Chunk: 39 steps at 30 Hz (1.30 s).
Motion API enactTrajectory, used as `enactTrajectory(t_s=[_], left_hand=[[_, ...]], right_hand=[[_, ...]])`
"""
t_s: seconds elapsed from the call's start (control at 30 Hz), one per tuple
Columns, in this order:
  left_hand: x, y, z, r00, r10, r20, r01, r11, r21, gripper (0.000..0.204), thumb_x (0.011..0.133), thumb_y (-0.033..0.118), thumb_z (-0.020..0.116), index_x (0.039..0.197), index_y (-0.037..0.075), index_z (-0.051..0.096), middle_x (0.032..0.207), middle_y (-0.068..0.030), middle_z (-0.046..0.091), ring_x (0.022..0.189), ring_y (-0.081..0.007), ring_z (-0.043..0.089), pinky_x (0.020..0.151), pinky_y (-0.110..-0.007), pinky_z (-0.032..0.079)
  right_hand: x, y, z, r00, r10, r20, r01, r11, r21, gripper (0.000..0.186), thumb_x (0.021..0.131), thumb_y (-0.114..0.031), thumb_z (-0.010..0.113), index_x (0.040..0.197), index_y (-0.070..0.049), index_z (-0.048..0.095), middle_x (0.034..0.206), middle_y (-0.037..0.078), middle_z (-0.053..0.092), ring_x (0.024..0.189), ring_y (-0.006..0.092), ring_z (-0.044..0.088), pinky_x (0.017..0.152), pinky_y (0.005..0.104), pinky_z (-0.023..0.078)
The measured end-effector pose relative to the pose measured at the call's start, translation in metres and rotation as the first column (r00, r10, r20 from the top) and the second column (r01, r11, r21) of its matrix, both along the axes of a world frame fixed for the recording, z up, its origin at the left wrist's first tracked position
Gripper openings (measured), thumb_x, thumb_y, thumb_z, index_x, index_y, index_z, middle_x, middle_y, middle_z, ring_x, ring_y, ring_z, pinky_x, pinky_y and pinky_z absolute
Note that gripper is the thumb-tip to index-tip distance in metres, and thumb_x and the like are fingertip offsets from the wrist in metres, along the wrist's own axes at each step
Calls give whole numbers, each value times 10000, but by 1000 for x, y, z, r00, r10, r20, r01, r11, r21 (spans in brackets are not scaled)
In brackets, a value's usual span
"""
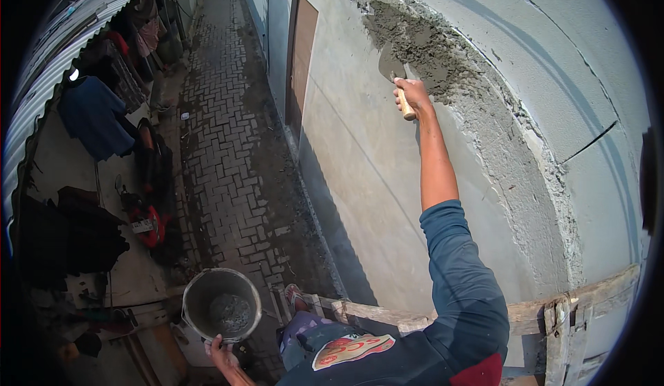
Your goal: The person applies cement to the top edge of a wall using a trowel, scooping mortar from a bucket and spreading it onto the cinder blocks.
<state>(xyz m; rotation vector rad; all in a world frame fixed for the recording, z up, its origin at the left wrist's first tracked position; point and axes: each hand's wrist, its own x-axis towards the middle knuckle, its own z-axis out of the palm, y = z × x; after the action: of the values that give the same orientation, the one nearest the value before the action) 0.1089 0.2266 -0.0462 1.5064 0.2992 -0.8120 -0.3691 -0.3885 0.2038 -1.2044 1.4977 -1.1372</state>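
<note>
My right hand [413, 95] is closed round the wooden handle of a trowel [391, 65], arm stretched up and forward. The trowel's metal blade lies at the lower left edge of a patch of dark wet mortar [432, 47] spread on the upper wall; whether it touches the wall I cannot tell. Low on the left, my left hand [220, 353] grips the near rim of a bucket [196, 308]. Some grey mortar [230, 313] lies in the bottom of the bucket. The bucket is tipped so its mouth faces up toward me.
A smooth plastered wall [373, 178] with a brown door [302, 57] borders a brick-paved alley [225, 151] far below. Wooden scaffold boards [529, 315] run beside me. Left are a corrugated roof [41, 85], hanging clothes [97, 116] and a red motorbike [149, 227]. Grey blockwork [553, 61] rises right.
</note>
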Motion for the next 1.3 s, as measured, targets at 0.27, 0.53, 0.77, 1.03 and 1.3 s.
enactTrajectory(t_s=[0.27,0.53,0.77,1.03,1.3], left_hand=[[-9,-49,-13,986,-163,-43,161,986,-44,252,716,19,653,935,87,548,852,-29,602,740,-178,594,614,-315,489],[-44,-152,-13,941,-330,74,337,933,-124,208,718,-60,636,793,86,510,663,15,522,467,-61,445,367,-188,315],[-74,-252,24,878,-454,147,478,831,-285,290,752,-62,632,1028,17,592,823,-15,631,581,-69,570,424,-182,389],[-78,-259,39,887,-448,114,448,774,-448,219,757,-79,635,911,53,552,762,-1,589,542,-48,515,398,-171,324],[-74,-191,27,911,-405,81,413,883,-223,255,747,-77,646,974,19,580,773,-15,614,533,-55,529,394,-172,341]], right_hand=[[-9,48,30,1000,-19,-20,17,995,-95,269,907,-289,621,928,-25,572,737,53,572,507,118,544,395,281,461],[41,178,-10,984,138,-116,-160,964,-211,268,895,-192,607,1033,-1,480,764,66,576,531,108,560,421,257,470],[122,266,-109,415,467,-781,-682,727,73,322,861,-182,622,1050,-3,432,872,264,630,841,479,601,737,510,481],[80,96,-59,778,1,-628,-204,946,-251,279,819,-168,571,949,75,530,867,286,630,820,446,627,711,492,497],[53,-14,-9,985,-134,-112,114,980,-165,169,860,-155,564,880,13,563,719,107,599,531,168,590,403,332,486]])
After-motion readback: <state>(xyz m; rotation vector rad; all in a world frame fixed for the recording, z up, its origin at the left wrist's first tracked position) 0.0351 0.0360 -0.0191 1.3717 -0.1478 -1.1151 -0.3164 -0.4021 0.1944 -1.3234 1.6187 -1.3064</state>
